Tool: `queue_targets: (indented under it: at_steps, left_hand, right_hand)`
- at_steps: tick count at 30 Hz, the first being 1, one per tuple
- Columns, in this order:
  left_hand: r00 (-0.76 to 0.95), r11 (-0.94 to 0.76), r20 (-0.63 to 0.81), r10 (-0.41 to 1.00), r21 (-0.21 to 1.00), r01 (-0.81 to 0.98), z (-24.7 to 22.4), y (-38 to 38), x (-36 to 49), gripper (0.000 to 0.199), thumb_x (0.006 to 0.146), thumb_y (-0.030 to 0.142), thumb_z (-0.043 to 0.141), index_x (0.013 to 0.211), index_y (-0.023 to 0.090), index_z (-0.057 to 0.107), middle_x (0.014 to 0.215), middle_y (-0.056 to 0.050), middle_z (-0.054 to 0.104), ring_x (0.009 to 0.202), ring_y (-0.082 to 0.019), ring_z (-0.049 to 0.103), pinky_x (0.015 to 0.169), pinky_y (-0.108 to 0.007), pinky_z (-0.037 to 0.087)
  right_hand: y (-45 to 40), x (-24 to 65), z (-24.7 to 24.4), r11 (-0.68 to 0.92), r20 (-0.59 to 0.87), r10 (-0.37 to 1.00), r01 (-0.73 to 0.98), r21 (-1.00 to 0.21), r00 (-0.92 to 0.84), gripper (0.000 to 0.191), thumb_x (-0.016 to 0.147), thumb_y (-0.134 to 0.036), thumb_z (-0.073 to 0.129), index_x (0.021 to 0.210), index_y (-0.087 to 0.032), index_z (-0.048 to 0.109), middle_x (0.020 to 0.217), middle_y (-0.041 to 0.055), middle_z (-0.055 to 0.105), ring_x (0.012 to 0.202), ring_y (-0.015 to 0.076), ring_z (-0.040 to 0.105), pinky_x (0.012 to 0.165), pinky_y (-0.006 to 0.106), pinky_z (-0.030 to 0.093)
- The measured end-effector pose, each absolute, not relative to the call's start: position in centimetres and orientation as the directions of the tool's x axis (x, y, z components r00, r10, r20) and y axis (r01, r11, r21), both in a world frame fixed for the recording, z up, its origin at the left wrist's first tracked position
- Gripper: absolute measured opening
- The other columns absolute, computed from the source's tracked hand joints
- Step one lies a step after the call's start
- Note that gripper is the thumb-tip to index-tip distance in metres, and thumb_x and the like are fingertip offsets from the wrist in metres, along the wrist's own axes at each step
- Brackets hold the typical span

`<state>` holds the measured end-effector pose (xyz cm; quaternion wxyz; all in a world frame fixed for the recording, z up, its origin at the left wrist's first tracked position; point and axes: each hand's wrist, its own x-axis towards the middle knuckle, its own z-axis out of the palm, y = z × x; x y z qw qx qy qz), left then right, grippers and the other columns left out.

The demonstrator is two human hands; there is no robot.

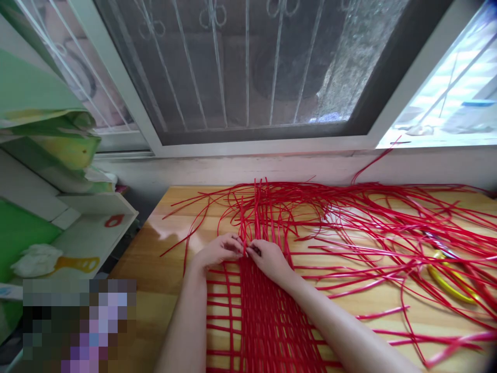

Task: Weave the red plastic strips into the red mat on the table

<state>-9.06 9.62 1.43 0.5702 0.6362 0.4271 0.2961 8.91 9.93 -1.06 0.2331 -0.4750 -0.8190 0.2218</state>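
Observation:
A woven panel of red plastic strips (274,316) lies on the wooden table, densely woven in the middle with an open grid along its left side. At its far end, my left hand (225,249) is closed, thumb and fingers pinching a red strip. Close beside it, my right hand (267,259) also pinches at a red strip, its fingertips almost meeting those of the left. Several long strip ends (267,220) run from the panel toward the wall. The exact spot between the fingertips is partly hidden.
Loose red strips (373,207) tangle across the back and right of the table (155,290). Among them lie scissors with yellow handles (452,285). A barred window (248,77) rises behind. At left stand a white shelf (93,228) and a green curtain (46,124).

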Motion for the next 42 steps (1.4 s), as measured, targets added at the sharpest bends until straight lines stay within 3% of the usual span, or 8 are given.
queue_targets:
  at_steps: [4, 10, 14, 20, 26, 30, 34, 42]
  left_hand:
    - [0.367, 0.028, -0.126, 0.922, 0.965, 0.262, 1.0, 9.9, -8.8, 0.02, 0.061, 0.029, 0.068, 0.077, 0.017, 0.066, 0.1, -0.004, 0.056, 0.091, -0.014, 0.053, 0.08, -0.024, 0.04]
    - [0.262, 0.068, -0.183, 0.948, 0.917, 0.393, 0.5, 10.2, -9.4, 0.019, 0.064, 0.021, 0.062, 0.081, 0.014, 0.065, 0.072, -0.001, 0.062, 0.068, -0.012, 0.054, 0.066, -0.023, 0.041]
    - [0.207, 0.156, -0.276, 0.938, 0.875, 0.459, 0.6, 10.0, -10.1, 0.028, 0.06, 0.017, 0.061, 0.088, 0.013, 0.061, 0.06, 0.003, 0.056, 0.055, -0.009, 0.049, 0.055, -0.021, 0.037]
    - [0.294, 0.207, -0.388, 0.873, 0.842, 0.499, 1.6, 9.2, -10.6, 0.034, 0.057, 0.016, 0.059, 0.09, 0.014, 0.056, 0.059, 0.005, 0.054, 0.053, -0.01, 0.049, 0.051, -0.021, 0.035]
    - [0.374, 0.233, -0.391, 0.841, 0.885, 0.403, 3.0, 8.7, -10.8, 0.043, 0.06, 0.03, 0.065, 0.099, 0.015, 0.053, 0.061, 0.004, 0.057, 0.056, -0.009, 0.051, 0.055, -0.021, 0.036]
    - [0.313, 0.256, -0.344, 0.885, 0.923, 0.288, 3.2, 9.1, -10.4, 0.044, 0.07, 0.043, 0.057, 0.103, 0.014, 0.052, 0.069, 0.0, 0.06, 0.06, -0.009, 0.055, 0.058, -0.021, 0.04]
    - [0.05, 0.3, -0.344, 0.938, 0.875, 0.381, 1.8, 9.9, -9.5, 0.045, 0.081, 0.05, 0.034, 0.094, 0.012, 0.055, 0.072, -0.004, 0.061, 0.053, -0.008, 0.053, 0.049, -0.02, 0.04]
    - [0.024, 0.235, -0.281, 0.959, 0.841, 0.488, -0.4, 10.7, -7.1, 0.027, 0.065, 0.041, 0.061, 0.068, 0.015, 0.054, 0.053, 0.003, 0.052, 0.042, -0.008, 0.046, 0.045, -0.021, 0.035]
  right_hand:
    - [9.8, 9.0, -1.3, 0.499, 0.191, 0.85, 0.636, -0.588, -0.49, 0.011, 0.079, -0.017, 0.047, 0.073, -0.017, 0.057, 0.072, 0.0023, 0.059, 0.066, 0.0127, 0.052, 0.06, 0.023, 0.036]
    - [9.5, 9.3, -1.3, 0.567, 0.259, 0.808, 0.578, -0.587, -0.529, 0.007, 0.076, -0.016, 0.049, 0.078, -0.018, 0.055, 0.071, 0.0013, 0.056, 0.067, 0.0132, 0.05, 0.061, 0.024, 0.038]
    - [9.0, 9.2, -0.7, 0.57, 0.306, 0.807, 0.53, -0.628, -0.506, 0.024, 0.074, -0.012, 0.047, 0.097, -0.018, 0.05, 0.076, 0.0016, 0.056, 0.069, 0.0129, 0.051, 0.064, 0.024, 0.04]
    - [8.7, 8.8, -0.6, 0.708, 0.343, 0.684, 0.475, -0.523, -0.643, 0.03, 0.077, -0.014, 0.05, 0.106, -0.02, 0.051, 0.093, 0.0062, 0.055, 0.089, 0.0167, 0.048, 0.077, 0.03, 0.04]
    - [9.3, 8.7, -1.5, 0.677, 0.3, 0.719, 0.536, -0.505, -0.626, 0.008, 0.081, -0.019, 0.05, 0.085, -0.019, 0.057, 0.081, 0.0038, 0.055, 0.08, 0.0154, 0.048, 0.07, 0.027, 0.039]
    - [9.5, 8.7, -1.5, 0.672, 0.312, 0.728, 0.544, -0.503, -0.611, 0.007, 0.081, -0.019, 0.048, 0.077, -0.018, 0.054, 0.077, 0.0025, 0.054, 0.076, 0.0144, 0.047, 0.067, 0.025, 0.038]
    - [9.5, 8.7, -1.5, 0.642, 0.32, 0.749, 0.519, -0.565, -0.58, 0.009, 0.082, -0.019, 0.046, 0.078, -0.018, 0.053, 0.075, 0.0018, 0.055, 0.072, 0.0133, 0.048, 0.065, 0.024, 0.038]
    - [9.7, 8.9, -1.8, 0.628, 0.362, 0.744, 0.401, -0.667, -0.562, 0.012, 0.08, -0.016, 0.049, 0.085, -0.019, 0.059, 0.082, 0.0022, 0.059, 0.078, 0.013, 0.051, 0.071, 0.024, 0.04]
